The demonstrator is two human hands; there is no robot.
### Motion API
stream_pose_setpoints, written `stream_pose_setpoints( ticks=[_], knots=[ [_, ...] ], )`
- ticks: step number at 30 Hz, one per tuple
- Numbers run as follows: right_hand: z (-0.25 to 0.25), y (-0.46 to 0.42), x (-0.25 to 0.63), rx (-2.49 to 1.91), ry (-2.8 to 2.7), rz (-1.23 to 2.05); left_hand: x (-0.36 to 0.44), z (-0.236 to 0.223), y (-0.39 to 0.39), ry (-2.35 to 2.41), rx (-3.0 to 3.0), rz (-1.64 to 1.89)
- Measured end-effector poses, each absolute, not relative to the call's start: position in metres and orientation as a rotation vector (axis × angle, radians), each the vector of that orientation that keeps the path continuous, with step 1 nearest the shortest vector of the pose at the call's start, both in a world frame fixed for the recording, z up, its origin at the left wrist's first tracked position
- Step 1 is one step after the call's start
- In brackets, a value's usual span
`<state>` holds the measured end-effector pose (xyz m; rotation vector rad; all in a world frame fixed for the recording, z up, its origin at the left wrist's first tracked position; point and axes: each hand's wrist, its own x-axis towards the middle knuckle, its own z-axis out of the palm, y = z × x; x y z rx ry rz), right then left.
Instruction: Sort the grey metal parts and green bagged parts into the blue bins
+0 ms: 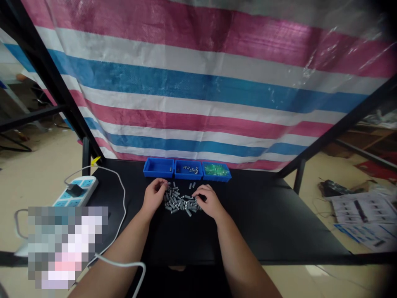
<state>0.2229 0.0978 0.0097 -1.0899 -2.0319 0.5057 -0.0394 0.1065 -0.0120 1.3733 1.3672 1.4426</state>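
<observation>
Left hand [155, 193]: curling at the pile's left edge; grip unclear.
Pile [180, 202]: small gray metallic cylinders lying scattered on smooth black table [263, 223], between both hands.
Right hand [208, 200]: bending over its right edge; grip unclear.

Workshop-type space, probably small-parts assembly. Black metal-framed desk [263, 223] with a heap of small metal cylinders [176, 200], three blue parts bins [159, 167] at far side, power strip [74, 191] on left. Striped woven plastic sheet [198, 95] hung behind as a partition. Tiled floor [124, 159] around; printed sheets [361, 209] and loose cables off right. Another person's arm [21, 77] visible far left.
</observation>
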Motion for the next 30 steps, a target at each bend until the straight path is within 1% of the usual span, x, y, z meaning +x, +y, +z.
stream_pose_setpoints(
  ticks=[4,11,18,20,24,30],
  knots=[
    [0.007,0.097,0.222,-1.092,-2.12,0.533,-0.041,-0.011,0.108,1.321,1.219,1.61],
    [-0.002,0.1,0.222,-1.14,-2.128,0.536,-0.044,-0.016,0.114,1.288,1.01,1.658],
    [-0.01,0.103,0.219,-1.183,-2.114,0.499,-0.045,-0.007,0.129,1.231,0.927,1.975],
    [-0.01,0.103,0.218,-1.205,-2.111,0.492,-0.044,-0.003,0.133,1.132,0.883,1.941],
    [-0.008,0.102,0.217,-1.223,-2.103,0.48,-0.043,0.004,0.132,0.892,0.821,1.72],
    [-0.01,0.105,0.218,-1.226,-2.084,0.475,-0.053,0.003,0.114,0.943,0.896,1.666]
  ],
)
